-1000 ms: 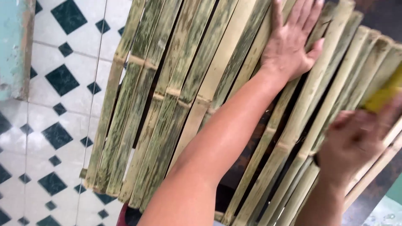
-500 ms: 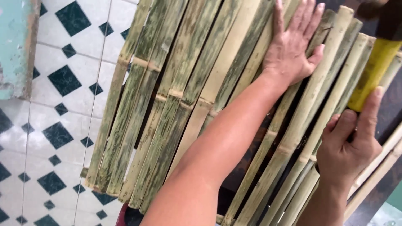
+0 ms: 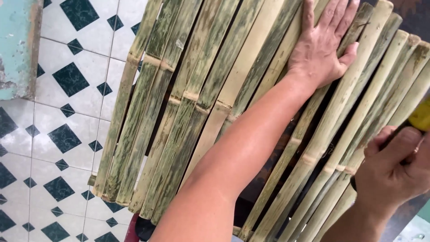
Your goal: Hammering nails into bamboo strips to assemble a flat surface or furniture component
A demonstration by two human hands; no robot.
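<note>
A row of split bamboo slats (image 3: 197, 103), green and pale yellow, lies side by side across the view. My left hand (image 3: 326, 42) presses flat on the slats near the top, fingers spread. My right hand (image 3: 396, 168) at the lower right is closed around a tool with a yellow handle (image 3: 422, 117); only a short piece of the handle shows at the frame's right edge, and the tool's head is out of view.
White floor tiles with dark green diamonds (image 3: 62, 134) fill the left side. A worn pale turquoise wall edge (image 3: 18, 49) stands at the upper left. A dark surface (image 3: 268, 175) shows through gaps under the slats.
My right hand has swung down and to the right with the yellow-handled tool, whose dark head has left the view. My left hand stays pressed on the slats.
</note>
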